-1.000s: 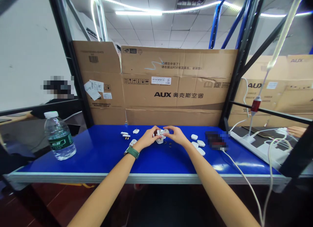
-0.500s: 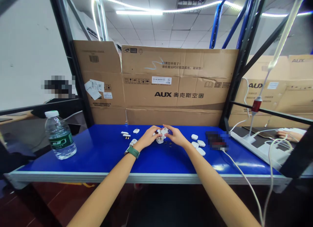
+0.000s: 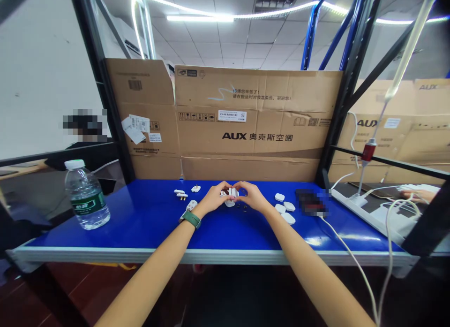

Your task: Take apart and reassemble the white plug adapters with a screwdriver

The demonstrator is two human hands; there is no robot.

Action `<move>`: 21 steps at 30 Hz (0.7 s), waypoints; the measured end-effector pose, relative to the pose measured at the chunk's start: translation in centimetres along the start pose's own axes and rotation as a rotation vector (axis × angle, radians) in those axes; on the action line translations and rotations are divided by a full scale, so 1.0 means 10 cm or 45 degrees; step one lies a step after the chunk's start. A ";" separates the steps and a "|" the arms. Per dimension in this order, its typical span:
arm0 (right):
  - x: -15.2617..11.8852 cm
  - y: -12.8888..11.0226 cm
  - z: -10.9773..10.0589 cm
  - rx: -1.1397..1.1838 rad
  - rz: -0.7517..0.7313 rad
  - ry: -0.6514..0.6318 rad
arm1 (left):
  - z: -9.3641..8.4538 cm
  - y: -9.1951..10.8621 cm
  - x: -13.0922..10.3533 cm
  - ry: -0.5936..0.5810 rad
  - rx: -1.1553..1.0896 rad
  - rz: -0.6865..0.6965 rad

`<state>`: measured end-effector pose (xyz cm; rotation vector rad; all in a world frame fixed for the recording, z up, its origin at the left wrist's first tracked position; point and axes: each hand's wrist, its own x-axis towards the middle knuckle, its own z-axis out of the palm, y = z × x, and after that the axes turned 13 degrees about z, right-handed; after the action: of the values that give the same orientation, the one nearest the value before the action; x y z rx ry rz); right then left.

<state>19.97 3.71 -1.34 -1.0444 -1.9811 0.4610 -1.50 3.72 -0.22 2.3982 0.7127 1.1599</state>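
Note:
My left hand (image 3: pixel 213 198) and my right hand (image 3: pixel 252 196) meet above the blue table, both closed on a small white plug (image 3: pixel 233 193). Fingertips pinch it from either side, hiding part of it, and its pieces look brought together. More white parts (image 3: pixel 229 204) lie directly under the fingers, half covered. Tiny brass-coloured bits (image 3: pixel 245 208) are scattered beside them, too small to name. To the left of my left hand are white plug parts (image 3: pixel 181 194) with brass pins and another white plug part (image 3: pixel 196 189). Several white rounded covers (image 3: pixel 288 206) sit right of my right hand.
A water bottle (image 3: pixel 87 195) stands at the table's left. On the right lies a dark blurred device (image 3: pixel 311 202) with a white cable (image 3: pixel 346 249) hanging over the front edge. Cardboard (image 3: pixel 246 144) closes off the back. Another person's hand (image 3: pixel 415 195) rests beyond the right-hand frame.
The white piece in my right hand has moved left and turned, meeting the part held by my left hand. My right fingers have curled in closer. The other table items look unmoved.

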 end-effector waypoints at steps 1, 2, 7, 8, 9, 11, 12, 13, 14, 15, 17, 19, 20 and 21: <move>0.00 0.00 0.00 0.016 0.017 0.007 | 0.00 0.01 0.00 0.007 -0.005 -0.022; 0.00 0.00 0.00 0.035 0.036 0.017 | 0.00 0.02 0.00 0.013 -0.008 -0.039; -0.02 -0.01 0.00 0.065 0.031 0.063 | 0.01 -0.01 0.01 0.038 -0.102 -0.031; -0.02 -0.01 0.00 0.039 0.009 0.067 | 0.02 -0.03 0.01 0.046 -0.140 -0.030; -0.02 -0.01 0.00 0.013 -0.008 0.073 | 0.02 -0.06 0.01 0.055 -0.176 -0.028; -0.02 -0.01 0.02 -0.003 -0.028 0.090 | 0.02 -0.10 0.01 0.080 -0.226 -0.020; -0.02 -0.01 0.03 0.012 -0.034 0.098 | 0.03 -0.12 0.01 0.094 -0.236 -0.018; -0.01 -0.01 0.04 0.032 -0.037 0.104 | 0.03 -0.14 0.01 0.111 -0.241 -0.020; -0.01 -0.01 0.05 0.051 -0.037 0.112 | 0.03 -0.15 0.01 0.130 -0.243 -0.027; -0.01 -0.01 0.06 0.061 -0.035 0.125 | 0.04 -0.15 0.02 0.150 -0.245 -0.039; -0.01 0.00 0.08 0.055 -0.024 0.175 | 0.04 -0.16 0.02 0.181 -0.261 -0.064; -0.01 0.00 0.08 0.023 -0.029 0.214 | 0.06 -0.16 0.02 0.194 -0.306 -0.086; -0.01 0.00 0.08 0.001 -0.042 0.219 | 0.07 -0.17 0.02 0.199 -0.333 -0.096; -0.02 -0.01 0.08 -0.026 -0.059 0.215 | 0.08 -0.17 0.03 0.211 -0.362 -0.104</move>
<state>19.33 3.57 -1.81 -1.0139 -1.8592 0.3169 -1.21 5.14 -1.43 2.0394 0.6408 1.3392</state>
